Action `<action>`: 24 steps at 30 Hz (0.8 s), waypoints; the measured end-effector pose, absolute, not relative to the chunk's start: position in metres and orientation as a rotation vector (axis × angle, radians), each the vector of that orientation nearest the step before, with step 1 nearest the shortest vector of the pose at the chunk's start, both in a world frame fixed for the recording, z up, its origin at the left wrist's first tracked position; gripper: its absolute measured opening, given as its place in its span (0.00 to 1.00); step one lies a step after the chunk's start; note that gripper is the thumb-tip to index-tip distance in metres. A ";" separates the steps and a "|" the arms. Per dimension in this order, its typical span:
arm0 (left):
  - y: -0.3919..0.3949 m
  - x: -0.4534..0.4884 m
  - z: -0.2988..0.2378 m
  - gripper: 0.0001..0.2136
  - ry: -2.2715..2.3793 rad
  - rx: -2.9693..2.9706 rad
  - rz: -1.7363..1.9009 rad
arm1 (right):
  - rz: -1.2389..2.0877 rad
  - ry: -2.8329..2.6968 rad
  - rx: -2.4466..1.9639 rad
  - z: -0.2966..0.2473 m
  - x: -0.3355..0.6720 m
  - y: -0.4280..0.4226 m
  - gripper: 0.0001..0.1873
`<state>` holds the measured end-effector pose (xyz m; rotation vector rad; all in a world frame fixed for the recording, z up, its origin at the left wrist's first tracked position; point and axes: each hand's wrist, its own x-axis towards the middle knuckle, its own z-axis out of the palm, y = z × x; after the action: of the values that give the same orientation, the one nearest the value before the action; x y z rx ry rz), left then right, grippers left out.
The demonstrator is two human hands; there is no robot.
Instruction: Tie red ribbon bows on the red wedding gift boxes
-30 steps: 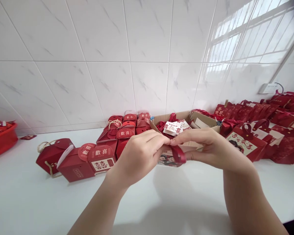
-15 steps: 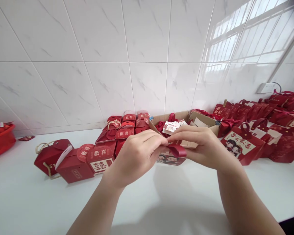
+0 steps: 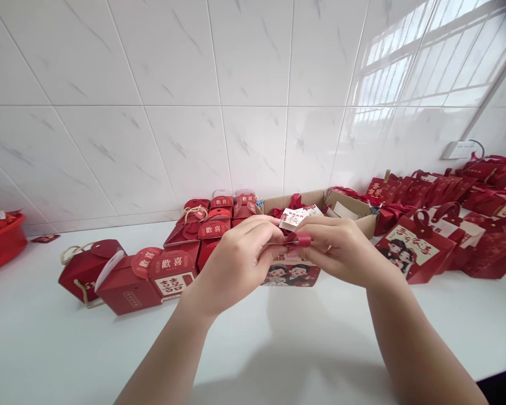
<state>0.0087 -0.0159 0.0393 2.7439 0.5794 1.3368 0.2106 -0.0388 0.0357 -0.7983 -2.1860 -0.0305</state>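
Counter (image 3: 109, 354): white, carries everything
Red gift bags (image 3: 434, 256): grouped right
Red boxes (image 3: 172, 275): clustered left
Carton (image 3: 369, 224): behind the hands, red-and-white cards inside
Couple-print package (image 3: 293, 274): directly below the hands, print facing viewer
Left hand (image 3: 242, 261): grip pinched on ribbon
Right hand (image 3: 346, 247): grip nearly closed, ribbon between fingers
Ribbon (image 3: 302, 240): red, looped between both hands

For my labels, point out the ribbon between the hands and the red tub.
Ribbon (image 3: 304, 240): head view, on its loop.
Red tub (image 3: 3, 243): head view, on its outer wall.
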 end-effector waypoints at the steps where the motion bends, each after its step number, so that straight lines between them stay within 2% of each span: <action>1: -0.016 0.009 0.039 0.04 0.593 2.731 1.330 | -0.043 -2.195 -0.793 0.035 0.211 -0.039 0.08; 4: -0.015 0.009 0.038 0.05 0.659 2.714 1.268 | -0.080 -2.210 -0.820 0.034 0.211 -0.037 0.09; 11: -0.017 0.010 0.043 0.05 0.770 2.560 1.183 | -0.061 -2.162 -0.767 0.032 0.206 -0.035 0.04; 15: -0.022 0.007 0.048 0.09 0.765 2.525 1.045 | 0.006 -2.216 -0.747 0.035 0.203 -0.038 0.05; 24: -0.026 0.001 0.052 0.04 0.899 2.580 1.021 | -0.009 -2.263 -0.742 0.034 0.198 -0.039 0.05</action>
<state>0.0011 -0.0264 0.0520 2.5798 0.8989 1.0214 0.1982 -0.0394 0.0341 -0.7422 -2.2627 -0.0093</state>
